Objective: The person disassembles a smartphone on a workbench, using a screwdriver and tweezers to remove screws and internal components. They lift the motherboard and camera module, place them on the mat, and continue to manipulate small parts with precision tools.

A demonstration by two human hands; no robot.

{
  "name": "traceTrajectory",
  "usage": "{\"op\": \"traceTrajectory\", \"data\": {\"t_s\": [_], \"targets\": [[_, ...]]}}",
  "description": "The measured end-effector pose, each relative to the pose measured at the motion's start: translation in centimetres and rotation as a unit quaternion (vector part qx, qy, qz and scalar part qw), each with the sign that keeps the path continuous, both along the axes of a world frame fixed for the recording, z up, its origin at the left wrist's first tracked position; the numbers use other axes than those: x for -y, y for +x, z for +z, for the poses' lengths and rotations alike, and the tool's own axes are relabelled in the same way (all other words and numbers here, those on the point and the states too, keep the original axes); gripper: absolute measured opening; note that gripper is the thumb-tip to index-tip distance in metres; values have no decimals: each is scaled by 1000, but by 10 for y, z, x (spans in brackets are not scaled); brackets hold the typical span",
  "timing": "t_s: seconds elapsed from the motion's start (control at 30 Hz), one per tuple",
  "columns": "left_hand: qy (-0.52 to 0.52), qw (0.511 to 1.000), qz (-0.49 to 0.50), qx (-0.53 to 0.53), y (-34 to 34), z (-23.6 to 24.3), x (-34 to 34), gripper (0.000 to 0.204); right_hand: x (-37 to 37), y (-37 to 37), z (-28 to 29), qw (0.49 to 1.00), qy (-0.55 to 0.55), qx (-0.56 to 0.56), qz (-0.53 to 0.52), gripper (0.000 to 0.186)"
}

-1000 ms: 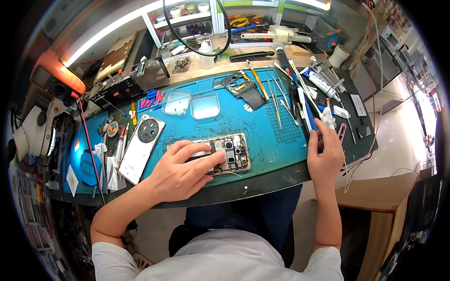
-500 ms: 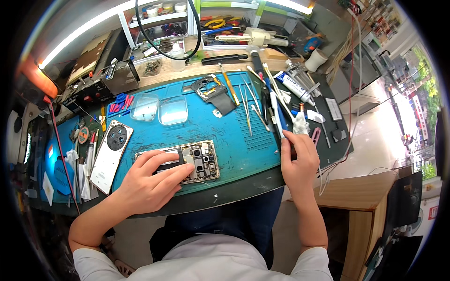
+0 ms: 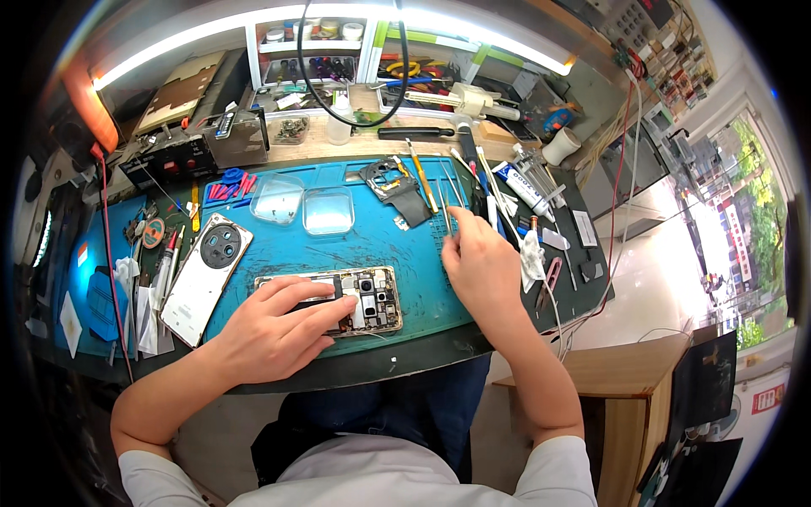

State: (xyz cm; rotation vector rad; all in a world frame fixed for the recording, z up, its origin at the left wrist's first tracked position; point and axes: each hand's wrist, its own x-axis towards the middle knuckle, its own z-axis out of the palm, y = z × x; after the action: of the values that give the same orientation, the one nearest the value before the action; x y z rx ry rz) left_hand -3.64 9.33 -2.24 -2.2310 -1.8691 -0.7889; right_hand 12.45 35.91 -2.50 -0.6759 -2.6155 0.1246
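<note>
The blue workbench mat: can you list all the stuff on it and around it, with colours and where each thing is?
Blue rubber work mat: one, covers the bench middle.
Opened phone with bare circuit boards: one, silver and black, mat front, under the left hand.
White phone back cover with round black camera ring: one, mat's left edge.
Clear plastic trays: two, mat top.
Thin metal tweezers: several, silver, mat right.
White glue tube: one, right of the mat.
Left hand: presses on the phone.
Right hand: fingertips at the tweezers.
</note>
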Motion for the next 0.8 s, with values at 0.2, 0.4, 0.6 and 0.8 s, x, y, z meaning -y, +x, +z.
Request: {"op": "traceTrajectory", "data": {"t_s": [0.2, 0.4, 0.6, 0.8], "targets": [[7, 999, 7, 33, -2, -5, 4, 65, 1, 15, 32, 975, 54, -215, 11, 29], [7, 997, 13, 71, -3, -10, 6, 66, -7, 33, 45, 927, -191, -321, -31, 23], [3, 997, 17, 74, -2, -11, 2, 66, -30, 27, 14, 911, -378, -158, -33, 23], [-4, 997, 20, 79, -4, -11, 1, 66, -27, 30, 16, 825, -515, -233, -8, 32]]}}
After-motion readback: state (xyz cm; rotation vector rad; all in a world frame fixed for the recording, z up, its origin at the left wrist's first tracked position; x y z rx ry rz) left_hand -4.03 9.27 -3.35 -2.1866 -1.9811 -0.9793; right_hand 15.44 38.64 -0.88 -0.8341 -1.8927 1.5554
